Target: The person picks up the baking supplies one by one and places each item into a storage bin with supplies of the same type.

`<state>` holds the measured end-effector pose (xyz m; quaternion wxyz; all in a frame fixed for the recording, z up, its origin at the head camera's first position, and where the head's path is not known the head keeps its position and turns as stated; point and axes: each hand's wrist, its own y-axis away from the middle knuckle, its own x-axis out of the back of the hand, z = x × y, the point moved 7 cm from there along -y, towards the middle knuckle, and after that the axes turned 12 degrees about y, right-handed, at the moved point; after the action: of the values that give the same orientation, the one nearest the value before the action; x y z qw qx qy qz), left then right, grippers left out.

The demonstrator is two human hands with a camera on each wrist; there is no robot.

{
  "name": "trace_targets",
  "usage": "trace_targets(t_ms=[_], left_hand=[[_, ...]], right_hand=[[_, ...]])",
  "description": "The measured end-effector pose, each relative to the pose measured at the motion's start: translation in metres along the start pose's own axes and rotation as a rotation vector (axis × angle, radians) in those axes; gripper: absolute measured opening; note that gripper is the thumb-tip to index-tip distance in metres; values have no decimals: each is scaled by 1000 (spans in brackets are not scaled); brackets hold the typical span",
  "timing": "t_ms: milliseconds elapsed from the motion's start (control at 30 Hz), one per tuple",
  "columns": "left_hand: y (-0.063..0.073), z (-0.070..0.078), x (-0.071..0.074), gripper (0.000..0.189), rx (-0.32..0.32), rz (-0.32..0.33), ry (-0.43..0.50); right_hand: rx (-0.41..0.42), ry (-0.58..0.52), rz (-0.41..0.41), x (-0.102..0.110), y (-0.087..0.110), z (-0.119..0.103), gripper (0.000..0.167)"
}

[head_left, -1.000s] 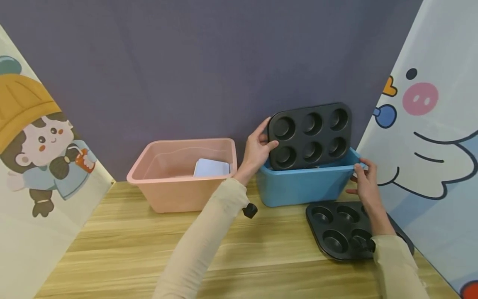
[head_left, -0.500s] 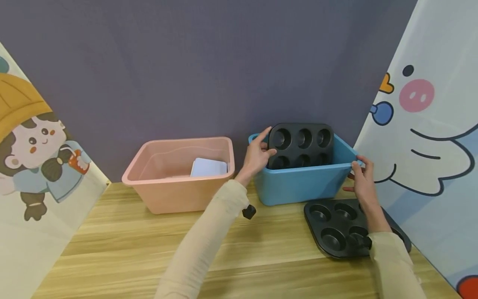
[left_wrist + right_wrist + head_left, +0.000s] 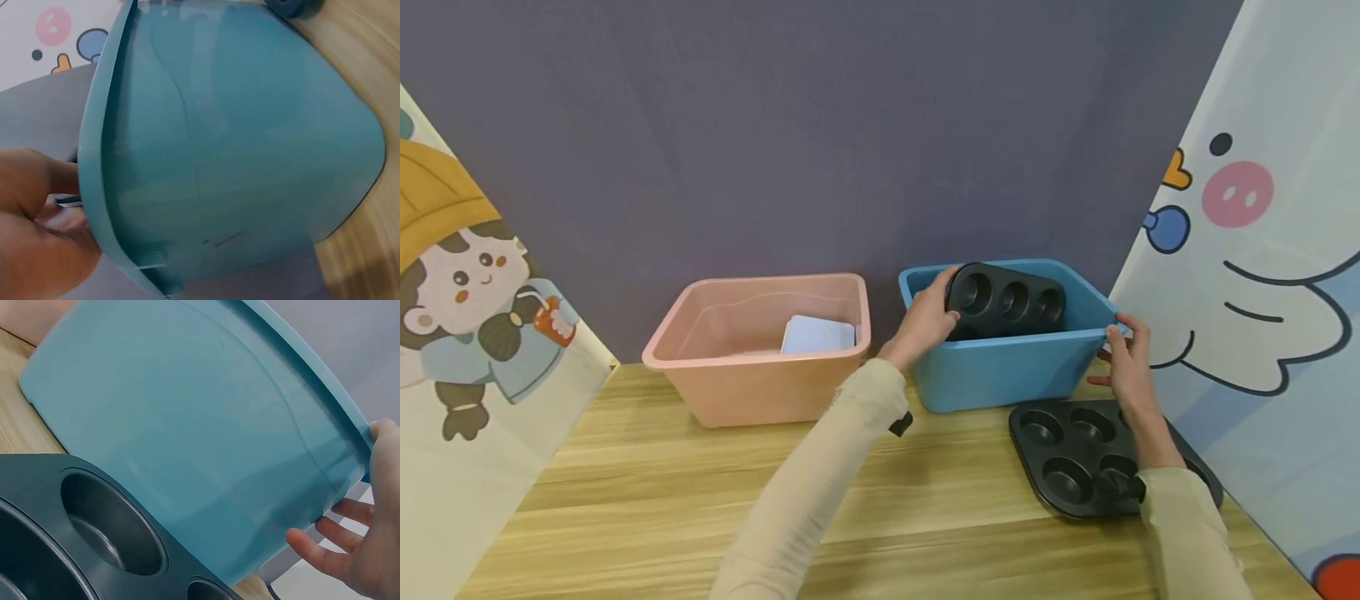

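Observation:
My left hand (image 3: pixel 927 322) grips the left edge of a black muffin tin (image 3: pixel 1013 298), which leans inside the blue bin (image 3: pixel 1000 367). Its upper row of cups shows above the bin's front rim; the lower part is hidden. In the left wrist view the bin's side covers most of the tin, and the left hand (image 3: pixel 44 219) is at the rim. My right hand (image 3: pixel 1131 362) holds the bin's right front corner, thumb at the rim. In the right wrist view the other fingers (image 3: pixel 319 553) lie along the bin's outer wall. A second black muffin tin (image 3: pixel 1067 479) lies below my right wrist.
A pink bin (image 3: pixel 752 387) stands on the wooden table (image 3: pixel 662 517) to the left, with a pale bluish-white item (image 3: pixel 817 334) in it. A dark grey wall (image 3: pixel 775 142) rises behind both bins. Cartoon-printed panels (image 3: pixel 1285 308) flank the table.
The muffin tin in my left hand has gone down from well above the blue bin to mostly inside it. My left hand has lowered with it, while my right hand stays at the bin's corner.

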<state>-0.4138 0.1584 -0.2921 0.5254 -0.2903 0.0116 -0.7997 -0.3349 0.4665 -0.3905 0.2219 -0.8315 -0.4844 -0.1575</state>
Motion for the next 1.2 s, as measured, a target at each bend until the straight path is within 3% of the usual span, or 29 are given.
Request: trace_targets(t_ms=[200,300,500,633,767,867,933,1033,1200], left_hand=[[5,-1,-10,81,124,-69,-84],[7,0,-15,78,137,-92,-101],[12,3,-19,63,53,-101,-52],[17,5,-20,50,-17,-66,54],[27,15,-21,36,-157,-20,172],[37,25,-27,28,-284,-28,184],[44,30,-33,24,-334,-47,175],[52,30,-40,22,-334,-84,188],[60,22,-50,24,-264,-142,252]], right_hand=[[-16,-15,2,-2,-1,2,57],[-14,-16,-5,-2,-1,1,57],[-5,-33,-14,-3,-1,1,58],[-3,-29,-9,-2,-1,1,57],[6,-29,0,1,0,0,57],[10,-31,9,3,1,-2,57],[14,-27,4,4,1,-3,58],[20,-25,-16,2,0,-4,58],[22,-39,-26,1,0,-3,58]])
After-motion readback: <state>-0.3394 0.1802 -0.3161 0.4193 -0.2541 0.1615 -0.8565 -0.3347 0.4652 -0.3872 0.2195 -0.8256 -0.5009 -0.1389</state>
